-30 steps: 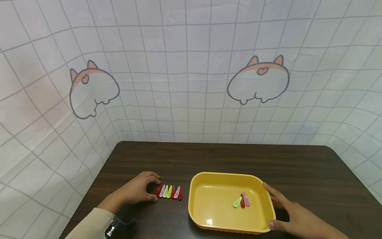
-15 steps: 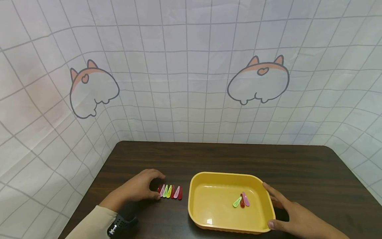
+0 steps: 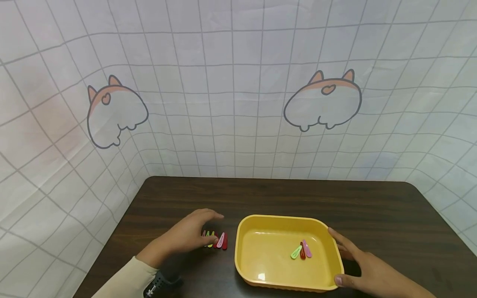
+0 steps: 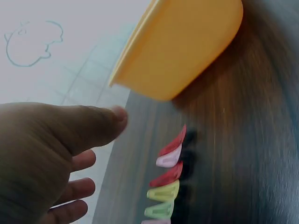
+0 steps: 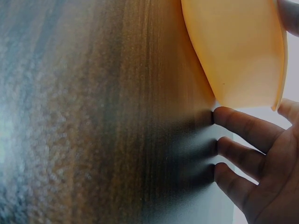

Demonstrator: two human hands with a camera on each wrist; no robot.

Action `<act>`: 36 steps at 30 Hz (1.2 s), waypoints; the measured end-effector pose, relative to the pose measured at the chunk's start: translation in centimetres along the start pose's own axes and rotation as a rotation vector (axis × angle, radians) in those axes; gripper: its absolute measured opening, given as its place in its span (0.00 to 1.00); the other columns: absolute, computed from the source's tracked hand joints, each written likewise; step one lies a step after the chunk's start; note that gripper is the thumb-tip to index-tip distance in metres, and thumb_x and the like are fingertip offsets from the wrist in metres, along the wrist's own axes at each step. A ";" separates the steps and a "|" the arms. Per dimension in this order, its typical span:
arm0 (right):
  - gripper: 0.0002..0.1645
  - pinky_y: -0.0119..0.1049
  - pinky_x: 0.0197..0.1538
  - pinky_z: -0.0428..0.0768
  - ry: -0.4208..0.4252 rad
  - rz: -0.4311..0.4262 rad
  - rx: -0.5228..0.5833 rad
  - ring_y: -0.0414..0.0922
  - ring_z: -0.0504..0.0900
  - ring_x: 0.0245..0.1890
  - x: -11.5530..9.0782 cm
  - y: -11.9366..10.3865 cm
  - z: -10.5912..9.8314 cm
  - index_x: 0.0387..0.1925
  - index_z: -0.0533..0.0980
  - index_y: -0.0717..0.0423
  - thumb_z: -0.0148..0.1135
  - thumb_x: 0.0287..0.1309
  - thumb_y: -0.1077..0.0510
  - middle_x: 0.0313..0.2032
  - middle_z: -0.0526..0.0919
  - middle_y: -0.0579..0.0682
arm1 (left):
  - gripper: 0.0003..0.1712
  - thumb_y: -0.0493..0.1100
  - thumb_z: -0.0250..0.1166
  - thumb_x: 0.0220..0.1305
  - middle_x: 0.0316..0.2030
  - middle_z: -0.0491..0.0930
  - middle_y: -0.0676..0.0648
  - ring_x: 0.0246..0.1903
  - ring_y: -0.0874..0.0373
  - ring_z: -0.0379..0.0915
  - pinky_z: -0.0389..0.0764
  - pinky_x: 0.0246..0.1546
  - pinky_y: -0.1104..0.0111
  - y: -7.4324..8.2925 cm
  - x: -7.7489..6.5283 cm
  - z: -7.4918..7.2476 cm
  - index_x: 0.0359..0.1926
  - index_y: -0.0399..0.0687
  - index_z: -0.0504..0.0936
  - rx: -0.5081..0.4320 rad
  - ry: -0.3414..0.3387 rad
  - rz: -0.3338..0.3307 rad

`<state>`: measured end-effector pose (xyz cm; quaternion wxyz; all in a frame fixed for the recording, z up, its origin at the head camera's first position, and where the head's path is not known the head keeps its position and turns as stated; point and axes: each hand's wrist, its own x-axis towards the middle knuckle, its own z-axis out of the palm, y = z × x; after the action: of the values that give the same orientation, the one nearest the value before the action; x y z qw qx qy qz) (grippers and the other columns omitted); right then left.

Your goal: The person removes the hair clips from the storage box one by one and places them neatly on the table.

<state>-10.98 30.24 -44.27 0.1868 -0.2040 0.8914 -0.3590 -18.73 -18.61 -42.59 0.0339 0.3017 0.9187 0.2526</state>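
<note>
My left hand (image 3: pixel 186 234) hovers over a row of snap hair clips, thumb and fingers apart with nothing between them. In the left wrist view the row runs from a red clip (image 4: pixel 174 142) through a pink clip (image 4: pixel 169 157), another red one, a yellow clip (image 4: pixel 163 192) and a green clip (image 4: pixel 160 210) to a pink one at the frame's edge. Inside the yellow tray (image 3: pixel 275 223) lie a green clip (image 3: pixel 296 252), a red clip (image 3: pixel 302 253) and a pink clip (image 3: pixel 307 249). With thumb and index finger spread, my right hand (image 3: pixel 367 267) touches the tray's right end; its other fingertips rest on the table.
The dark wooden table (image 3: pixel 186 192) carries the clips and tray. Behind and beside it hangs a white gridded cloth (image 3: pixel 208 103) with animal drawings. A dark watch (image 3: pixel 158 283) is on my left wrist.
My left hand has moved right along the row from its left end, now covering part of the clips. The right hand, the tray and the clips inside it have stayed put.
</note>
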 end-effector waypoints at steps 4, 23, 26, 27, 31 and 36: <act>0.57 0.72 0.43 0.78 -0.003 0.003 0.011 0.67 0.77 0.59 0.0 0.1 0.0 0.82 0.35 0.33 0.65 0.70 0.49 0.65 0.75 0.63 | 0.29 0.44 0.74 0.64 0.61 0.78 0.49 0.64 0.48 0.70 0.70 0.65 0.48 0.8 0.3 0.3 0.65 0.45 0.78 -0.022 -0.004 0.013; 0.58 0.73 0.43 0.77 0.003 -0.002 -0.004 0.67 0.77 0.59 -0.1 0.1 -0.1 0.82 0.35 0.32 0.66 0.69 0.49 0.66 0.74 0.63 | 0.31 0.50 0.72 0.67 0.64 0.74 0.55 0.63 0.58 0.68 0.74 0.61 0.56 3.9 2.2 1.6 0.68 0.52 0.76 -0.079 -0.055 0.074; 0.58 0.73 0.43 0.77 0.002 0.006 0.000 0.68 0.76 0.60 -0.1 0.0 -0.1 0.82 0.35 0.32 0.65 0.69 0.49 0.66 0.74 0.64 | 0.30 0.50 0.72 0.67 0.64 0.74 0.55 0.65 0.57 0.67 0.73 0.64 0.56 4.5 2.7 1.8 0.68 0.53 0.76 -0.060 -0.059 0.093; 0.58 0.73 0.43 0.77 0.002 0.008 0.005 0.68 0.76 0.60 -0.1 0.0 -0.1 0.82 0.35 0.32 0.65 0.69 0.49 0.66 0.74 0.64 | 0.30 0.50 0.72 0.67 0.64 0.74 0.54 0.65 0.56 0.67 0.72 0.64 0.55 4.8 2.8 1.8 0.68 0.53 0.76 -0.058 -0.058 0.102; 0.58 0.74 0.43 0.77 -0.001 0.018 0.011 0.69 0.76 0.60 -0.1 -0.1 -0.1 0.82 0.35 0.32 0.65 0.70 0.49 0.66 0.74 0.64 | 0.29 0.50 0.71 0.67 0.64 0.75 0.53 0.66 0.54 0.67 0.70 0.66 0.55 5.7 3.4 2.0 0.67 0.52 0.77 -0.041 -0.049 0.153; 0.57 0.74 0.43 0.77 0.002 0.017 0.006 0.68 0.77 0.59 -0.1 0.0 0.0 0.82 0.36 0.32 0.65 0.70 0.49 0.65 0.75 0.63 | 0.28 0.50 0.70 0.68 0.64 0.75 0.53 0.67 0.55 0.66 0.69 0.67 0.56 6.6 4.0 2.5 0.67 0.52 0.77 -0.023 -0.061 0.199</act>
<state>-10.95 30.33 -44.25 0.1897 -0.1956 0.8921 -0.3604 -17.90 -10.66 -41.15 0.0402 0.3988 0.8797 0.2559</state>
